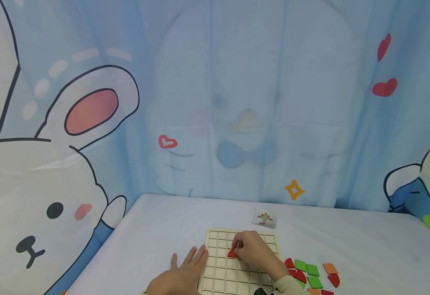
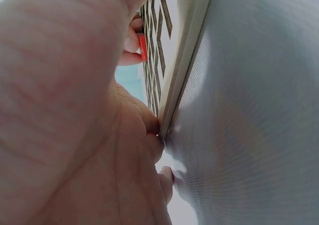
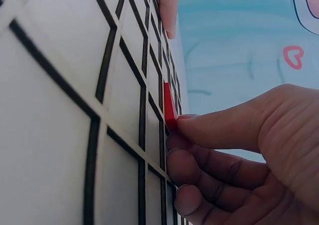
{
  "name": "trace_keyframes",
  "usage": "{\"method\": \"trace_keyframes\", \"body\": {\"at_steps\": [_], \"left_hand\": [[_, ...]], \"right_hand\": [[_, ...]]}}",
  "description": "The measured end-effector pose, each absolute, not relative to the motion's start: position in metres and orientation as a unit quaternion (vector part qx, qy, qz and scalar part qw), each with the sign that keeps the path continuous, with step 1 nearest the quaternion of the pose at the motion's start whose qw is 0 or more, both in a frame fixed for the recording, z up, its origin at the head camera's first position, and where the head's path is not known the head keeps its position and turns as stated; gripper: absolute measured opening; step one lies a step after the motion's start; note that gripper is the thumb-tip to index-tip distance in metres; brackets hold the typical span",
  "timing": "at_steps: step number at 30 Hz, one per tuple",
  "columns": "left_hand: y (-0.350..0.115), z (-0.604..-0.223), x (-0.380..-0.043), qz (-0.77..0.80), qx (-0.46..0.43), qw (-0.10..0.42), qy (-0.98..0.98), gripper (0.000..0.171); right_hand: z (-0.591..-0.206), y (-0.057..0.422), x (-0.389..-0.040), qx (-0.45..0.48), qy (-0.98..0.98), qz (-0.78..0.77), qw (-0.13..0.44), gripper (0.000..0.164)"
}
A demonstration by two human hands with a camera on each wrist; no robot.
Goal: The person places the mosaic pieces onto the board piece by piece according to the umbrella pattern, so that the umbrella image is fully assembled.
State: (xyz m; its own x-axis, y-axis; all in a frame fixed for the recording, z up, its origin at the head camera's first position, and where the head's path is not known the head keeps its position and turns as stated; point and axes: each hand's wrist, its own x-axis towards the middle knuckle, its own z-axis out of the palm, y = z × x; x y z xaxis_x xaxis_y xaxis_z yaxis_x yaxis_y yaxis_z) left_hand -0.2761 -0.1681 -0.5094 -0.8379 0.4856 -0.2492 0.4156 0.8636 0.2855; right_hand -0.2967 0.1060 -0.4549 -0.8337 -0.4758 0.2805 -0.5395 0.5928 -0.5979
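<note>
A pale wooden grid board (image 1: pixel 222 272) lies on the white table, divided into square cells by thin raised lines. My right hand (image 1: pixel 255 248) is over its upper middle, pinching a red tile (image 1: pixel 232 253) with a curved edge close against the grid. In the right wrist view the thumb tip meets the end of the red tile (image 3: pixel 170 105), and the other fingers curl below it. My left hand (image 1: pixel 183 273) lies flat with fingers spread, its fingertips at the board's left edge. In the left wrist view those fingers touch the board's side (image 2: pixel 184 51).
To the board's right lie loose green tiles (image 1: pixel 312 269), red tiles (image 1: pixel 334 280) and orange tiles (image 1: pixel 330 268). A small card (image 1: pixel 264 217) with a coloured pattern on a grid is behind the board. A blue cartoon curtain (image 1: pixel 244 82) hangs along the table's far edge.
</note>
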Motion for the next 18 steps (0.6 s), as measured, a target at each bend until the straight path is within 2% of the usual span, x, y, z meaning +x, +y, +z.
{"method": "trace_keyframes", "body": {"at_steps": [9,18], "left_hand": [[-0.1669,-0.5089,-0.2750,0.106,0.235,0.154,0.954,0.130],[-0.1694,-0.5118,-0.2781,0.120,0.237,0.168,0.949,0.131]], "right_hand": [[-0.4556,0.1053,-0.2967,0.293,-0.888,0.352,0.049,0.019],[-0.4502,0.1107,-0.2942,0.291,-0.880,0.375,0.011,0.015]]}}
